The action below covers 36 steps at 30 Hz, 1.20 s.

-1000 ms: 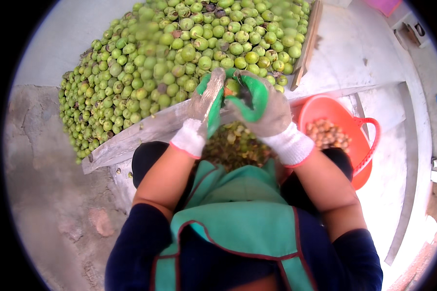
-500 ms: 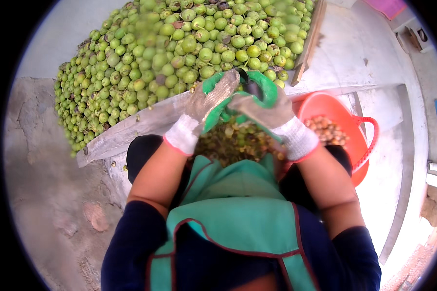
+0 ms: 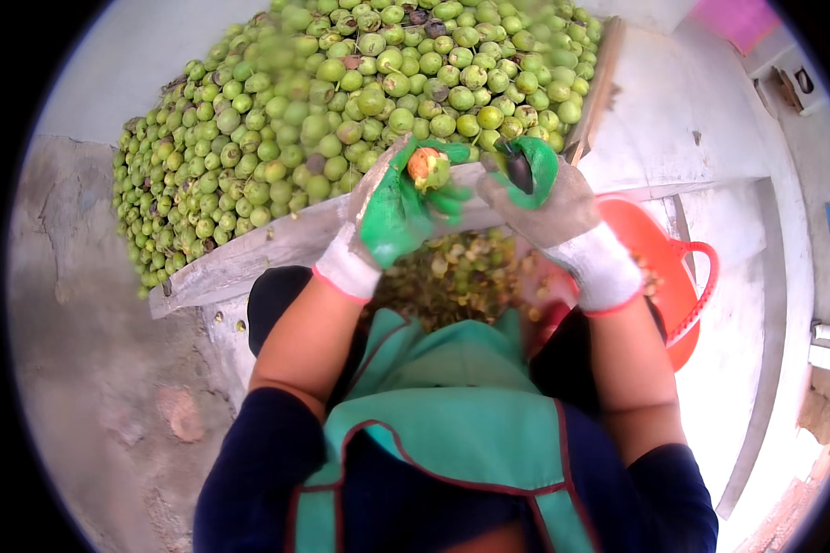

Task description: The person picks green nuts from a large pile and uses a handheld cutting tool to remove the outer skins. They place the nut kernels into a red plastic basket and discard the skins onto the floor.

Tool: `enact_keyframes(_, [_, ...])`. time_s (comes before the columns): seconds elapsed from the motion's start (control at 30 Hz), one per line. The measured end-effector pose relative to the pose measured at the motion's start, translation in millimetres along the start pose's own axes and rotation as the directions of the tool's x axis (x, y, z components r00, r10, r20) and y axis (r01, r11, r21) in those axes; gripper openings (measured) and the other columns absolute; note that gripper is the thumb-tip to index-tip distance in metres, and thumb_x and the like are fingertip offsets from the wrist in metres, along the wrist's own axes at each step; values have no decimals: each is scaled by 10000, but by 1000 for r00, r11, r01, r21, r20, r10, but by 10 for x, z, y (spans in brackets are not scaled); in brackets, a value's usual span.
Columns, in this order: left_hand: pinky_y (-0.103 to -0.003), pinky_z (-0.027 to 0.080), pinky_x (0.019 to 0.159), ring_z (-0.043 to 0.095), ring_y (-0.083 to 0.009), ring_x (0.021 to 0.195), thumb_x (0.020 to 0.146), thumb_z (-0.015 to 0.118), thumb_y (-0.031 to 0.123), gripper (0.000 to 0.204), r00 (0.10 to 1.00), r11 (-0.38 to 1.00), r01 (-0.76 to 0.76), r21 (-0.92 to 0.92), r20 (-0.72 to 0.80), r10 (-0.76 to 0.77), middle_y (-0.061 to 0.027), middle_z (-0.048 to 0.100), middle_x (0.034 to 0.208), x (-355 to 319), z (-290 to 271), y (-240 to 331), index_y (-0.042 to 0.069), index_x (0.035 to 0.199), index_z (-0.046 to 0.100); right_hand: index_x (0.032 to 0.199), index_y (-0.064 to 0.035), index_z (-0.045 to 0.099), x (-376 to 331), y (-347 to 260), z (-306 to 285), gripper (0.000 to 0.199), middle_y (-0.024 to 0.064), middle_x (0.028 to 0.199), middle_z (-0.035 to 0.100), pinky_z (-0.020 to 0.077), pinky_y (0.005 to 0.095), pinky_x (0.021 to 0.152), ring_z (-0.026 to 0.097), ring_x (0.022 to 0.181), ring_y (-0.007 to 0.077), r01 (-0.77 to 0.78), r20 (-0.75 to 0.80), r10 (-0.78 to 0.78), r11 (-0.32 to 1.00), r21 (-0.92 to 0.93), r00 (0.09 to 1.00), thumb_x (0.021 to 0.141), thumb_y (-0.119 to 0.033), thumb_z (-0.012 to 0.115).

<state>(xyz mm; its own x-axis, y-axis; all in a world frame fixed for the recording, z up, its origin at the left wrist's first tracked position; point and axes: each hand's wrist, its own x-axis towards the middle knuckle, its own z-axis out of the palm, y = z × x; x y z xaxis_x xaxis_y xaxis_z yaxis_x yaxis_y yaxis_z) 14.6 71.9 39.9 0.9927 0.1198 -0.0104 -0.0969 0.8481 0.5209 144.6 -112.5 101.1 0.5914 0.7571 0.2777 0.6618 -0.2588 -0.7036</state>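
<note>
In its green-palmed, pale-backed glove, my left hand [image 3: 389,207] holds a half-peeled walnut [image 3: 428,169], brown shell showing on one side and green husk on the other. The walnut rests at the thumb and fingers, in front of the pile. My right hand [image 3: 563,203], in a matching glove, is closed around a dark-handled tool [image 3: 519,172]; its working end is too blurred to make out. A gap separates the two hands. Below them, husk scraps [image 3: 466,272] in green and brown lie over my lap, by my green apron [image 3: 452,424].
A big heap of green-husked walnuts [image 3: 341,101] rises ahead, held by a pale board [image 3: 249,253] in front and a wooden plank [image 3: 602,83] at right. Right of my knee stands a red basket [image 3: 687,318] with a looped handle, shelled-looking nuts [image 3: 650,276] inside partly hidden by my wrist.
My hands have come apart from close together. The right has moved rightward with the tool, and the left has turned palm up, exposing the half-peeled walnut.
</note>
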Motion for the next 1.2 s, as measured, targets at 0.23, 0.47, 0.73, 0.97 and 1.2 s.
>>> enact_keyframes(0.23, [-455, 587, 766, 703, -265, 845, 1024, 456, 495, 551, 995, 989, -34, -145, -93, 21, -136, 710, 1026, 53, -113, 6, 23, 1254, 622, 1071, -98, 606, -119, -122, -97, 337, 153, 866, 690, 551, 472, 668, 696, 776, 365, 192, 176, -174, 977, -91, 969, 913, -387, 677])
enact_keyframes(0.47, [-418, 585, 817, 687, -228, 914, 1027, 507, 445, 510, 957, 950, 58, 308, -290, 35, -139, 692, 1088, 28, -15, -53, 3, 1261, 607, 887, -79, 641, -163, -210, 25, 400, 158, 734, 667, 524, 499, 619, 677, 724, 374, 238, 291, -173, 949, -206, 941, 916, -477, 611])
enact_keyframes(0.73, [-381, 585, 857, 703, -229, 950, 996, 567, 448, 539, 919, 454, 260, 852, -363, 155, -99, 693, 1130, -77, 56, -22, 14, 1315, 559, 859, -59, 650, -219, -199, 61, 432, 185, 749, 662, 527, 510, 649, 677, 765, 374, 174, 353, -100, 967, -187, 930, 920, -484, 600])
enact_keyframes(0.97, [-441, 586, 880, 697, -246, 1018, 1030, 470, 485, 564, 943, 991, 31, 128, -332, 14, -113, 683, 1169, 52, -2, -189, 3, 1304, 572, 966, -61, 697, -85, -139, 193, 404, 184, 828, 673, 525, 486, 700, 664, 805, 391, -44, 148, 20, 986, 163, 989, 890, -457, 674])
enact_keyframes(1.2, [-342, 565, 729, 681, -236, 761, 1034, 466, 465, 559, 933, 997, 36, 74, -359, -7, -135, 726, 930, 81, 216, -20, -28, 1253, 613, 937, -77, 692, -250, 70, 129, 336, 147, 789, 672, 535, 456, 695, 666, 785, 368, 109, 62, -121, 980, 167, 991, 890, -409, 687])
